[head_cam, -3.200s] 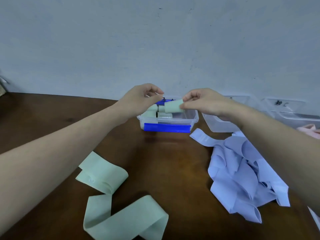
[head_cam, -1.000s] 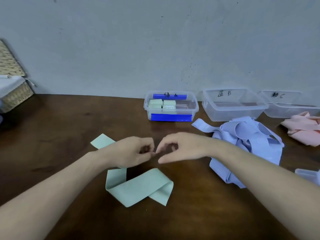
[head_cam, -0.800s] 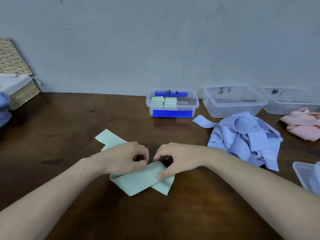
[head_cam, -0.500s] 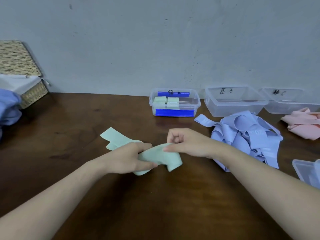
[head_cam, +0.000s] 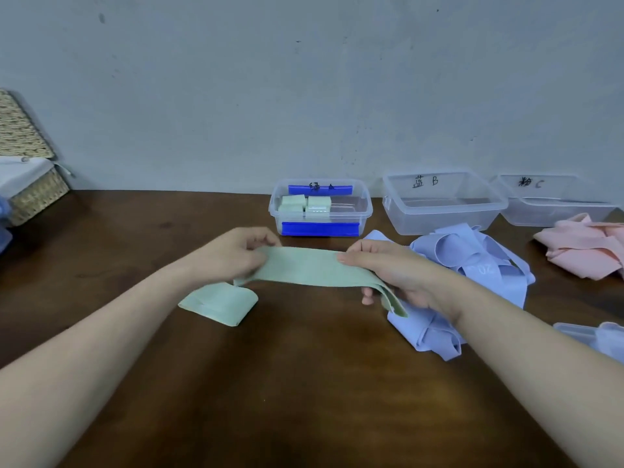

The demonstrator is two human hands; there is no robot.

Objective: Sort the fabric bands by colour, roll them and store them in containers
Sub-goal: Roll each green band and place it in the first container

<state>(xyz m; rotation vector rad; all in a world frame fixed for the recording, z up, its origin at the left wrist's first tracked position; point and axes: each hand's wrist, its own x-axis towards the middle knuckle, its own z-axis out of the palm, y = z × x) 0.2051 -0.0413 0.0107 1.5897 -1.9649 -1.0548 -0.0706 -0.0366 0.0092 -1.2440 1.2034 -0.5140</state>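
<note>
A pale green fabric band (head_cam: 305, 266) is stretched flat above the table between both hands. My left hand (head_cam: 233, 255) pinches its left part; past that hand the band hangs down and lies folded on the table. My right hand (head_cam: 391, 271) holds the right end, thumb on top and fingers underneath. Behind them stands the clear container with blue strips (head_cam: 366, 206); several rolled green bands (head_cam: 304, 204) sit in its left half. A pile of loose blue bands (head_cam: 472, 265) lies to the right, and pink bands (head_cam: 587, 249) at far right.
Two clear containers, marked B (head_cam: 442, 211) and C (head_cam: 557, 214), stand against the wall at right. A wicker basket (head_cam: 28, 170) with a white cloth is at far left. Another clear container (head_cam: 587, 336) shows at the right edge. The brown table (head_cam: 304, 383) fills the foreground.
After setting a green roll into the container, my hands came back, picked the loose green band off the table and pulled it out straight between them.
</note>
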